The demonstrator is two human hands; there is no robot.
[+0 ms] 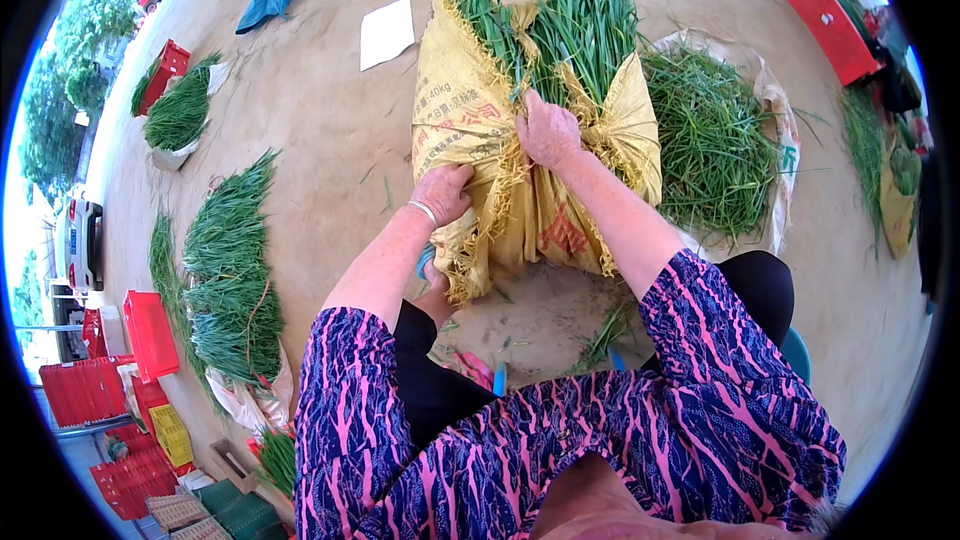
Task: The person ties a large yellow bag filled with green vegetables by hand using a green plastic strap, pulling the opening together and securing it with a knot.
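A yellow woven sack [465, 120] with frayed edges stands in front of me, wrapped around bundles of long green leafy stalks [590, 25]. The leaf tips stick out at its far end. My left hand [443, 194] is closed on the left part of the sack, low on its near side; a bracelet circles that wrist. Farther up, at the middle where the sack's edges meet, my right hand [549, 132] is closed with its fingers pressed on the gathered fabric. Its fingertips are partly hidden by the hand.
Loose greens [705, 140] lie on a white sheet at the right. More bundles [235, 280] lie at the left, near red crates [150, 335]. A white sheet of paper [387, 33] lies beyond the sack. Another red crate [832, 25] stands far right.
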